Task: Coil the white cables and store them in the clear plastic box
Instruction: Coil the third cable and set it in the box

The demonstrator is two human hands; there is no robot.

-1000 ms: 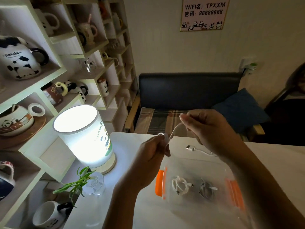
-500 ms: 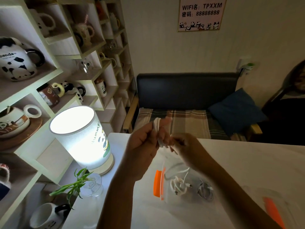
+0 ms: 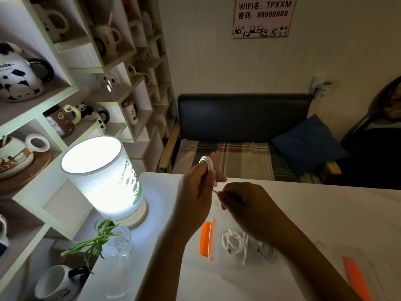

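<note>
Since a second ago, right hand (image 3: 249,205) dropped in close to left hand (image 3: 198,187), slack gone. Left hand holds white cable (image 3: 207,162) looped round its raised fingers, above tabletop (image 3: 325,213). Right hand pinches the short tail just beside and below the coil. Clear box (image 3: 217,242) sits directly beneath both hands, two coiled cables (image 3: 232,241) already inside. Left hand nearer the drop.

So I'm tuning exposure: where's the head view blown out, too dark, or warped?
Head view: lamp top clips to white; both hands, left hand and right hand, sit in dim shadow; shelf edges bow from wide-angle distortion.
</note>
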